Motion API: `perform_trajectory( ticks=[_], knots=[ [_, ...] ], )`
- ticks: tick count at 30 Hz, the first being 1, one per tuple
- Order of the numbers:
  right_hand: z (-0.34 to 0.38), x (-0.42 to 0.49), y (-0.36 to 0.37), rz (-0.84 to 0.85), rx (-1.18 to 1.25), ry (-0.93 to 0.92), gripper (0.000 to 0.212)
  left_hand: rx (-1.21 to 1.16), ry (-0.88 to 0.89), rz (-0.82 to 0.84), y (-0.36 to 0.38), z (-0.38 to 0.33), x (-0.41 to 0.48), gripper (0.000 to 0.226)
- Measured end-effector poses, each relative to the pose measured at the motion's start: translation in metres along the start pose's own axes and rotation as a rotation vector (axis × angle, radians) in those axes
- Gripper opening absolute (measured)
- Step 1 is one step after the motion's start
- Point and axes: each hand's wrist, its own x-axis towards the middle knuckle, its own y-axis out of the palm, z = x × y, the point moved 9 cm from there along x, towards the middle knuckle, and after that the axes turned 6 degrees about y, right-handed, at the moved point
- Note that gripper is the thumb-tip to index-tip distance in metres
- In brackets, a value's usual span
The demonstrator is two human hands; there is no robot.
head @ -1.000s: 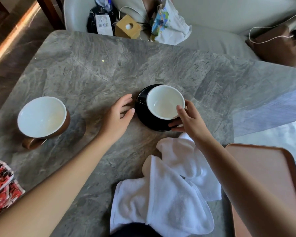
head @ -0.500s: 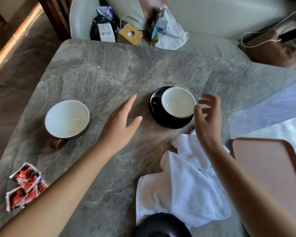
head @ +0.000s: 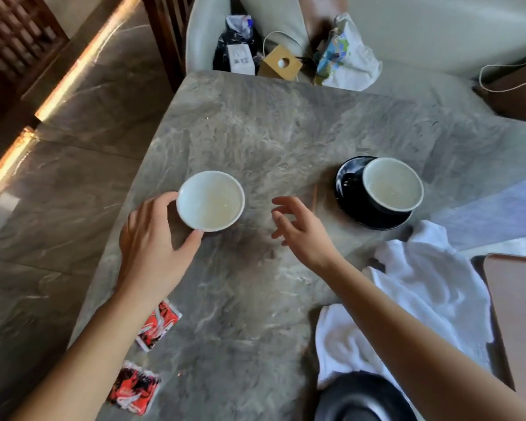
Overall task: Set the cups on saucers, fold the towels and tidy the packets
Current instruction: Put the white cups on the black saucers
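Left hand [head: 152,247] curls thumb and fingers round the loose cup [head: 210,200]; right hand [head: 301,232] hovers, fingers spread. Lift level, centre it on the spare black saucer [head: 359,396].

Left grip [head: 152,256] wraps the white cup [head: 210,202], thumb at the near rim, fingers round its left side. The cup sits bare on the grey worktop [head: 271,132]. Right grip [head: 304,235] hovers just right of that cup, fingers loosely spread, holding nothing. Further right of it, the second cup [head: 392,185] stands on a black saucer [head: 349,189]. Crumpled white towels [head: 422,284] lie right of its forearm, with the tray [head: 520,299] edge beyond. Two red packets [head: 160,325] lie behind the left grip, by the forearm.
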Motion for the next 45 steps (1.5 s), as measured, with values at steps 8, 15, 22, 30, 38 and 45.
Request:
perform_trajectory(
  ticks=[8, 15, 22, 30, 38, 45],
  knots=[
    [0.026, 0.027, 0.035, -0.022, 0.007, 0.027, 0.044, -0.307, -0.18, 0.2, 0.045, 0.028, -0.021, 0.026],
    [0.027, 0.027, 0.045, -0.089, 0.024, 0.042, 0.04, -0.499, -0.173, 0.248, 0.063, 0.037, -0.019, 0.004],
    [0.011, 0.008, 0.044, -0.11, 0.168, 0.127, 0.035, -0.587, -0.224, 0.348, 0.076, 0.037, -0.02, 0.017],
    [-0.016, -0.021, 0.035, 0.015, 0.433, 0.322, 0.033, -0.663, -0.336, 0.432, 0.077, 0.017, -0.043, 0.029],
    [-0.046, -0.098, -0.033, -0.041, 0.455, 0.347, 0.014, -0.717, -0.193, 0.606, 0.083, -0.057, -0.09, 0.035],
    [-0.078, -0.186, -0.096, -0.098, 0.303, 0.269, 0.02, -0.794, -0.199, 0.657, 0.097, -0.118, -0.152, 0.043]
  ],
)
